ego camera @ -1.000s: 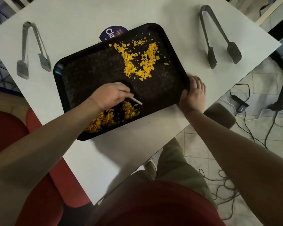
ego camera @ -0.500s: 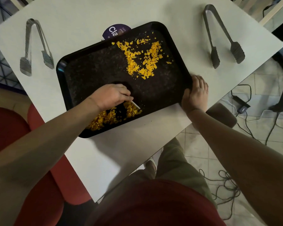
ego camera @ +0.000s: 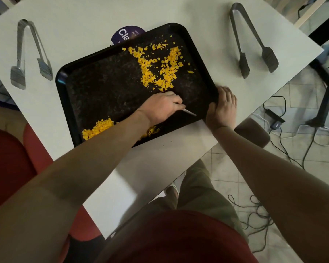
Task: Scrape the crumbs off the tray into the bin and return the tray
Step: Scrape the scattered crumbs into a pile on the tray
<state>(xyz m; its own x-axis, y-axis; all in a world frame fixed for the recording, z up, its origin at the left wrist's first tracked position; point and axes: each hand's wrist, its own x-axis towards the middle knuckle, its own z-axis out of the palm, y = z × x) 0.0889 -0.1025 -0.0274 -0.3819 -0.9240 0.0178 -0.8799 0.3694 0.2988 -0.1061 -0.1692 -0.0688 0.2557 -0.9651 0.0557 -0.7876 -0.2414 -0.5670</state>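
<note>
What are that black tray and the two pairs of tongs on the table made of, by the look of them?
The tray looks like moulded plastic: black, with rounded corners, a raised rim with a glossy highlight at one corner, and a duller, speckled floor. Painted metal cannot be ruled out. Both the left tongs and the right tongs look like metal, probably stainless steel: grey, thin strips with a soft sheen and ridged ends.

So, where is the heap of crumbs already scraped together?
In the head view, the gathered heap lies in the tray's near-left corner, partly hidden under the left forearm.
</note>
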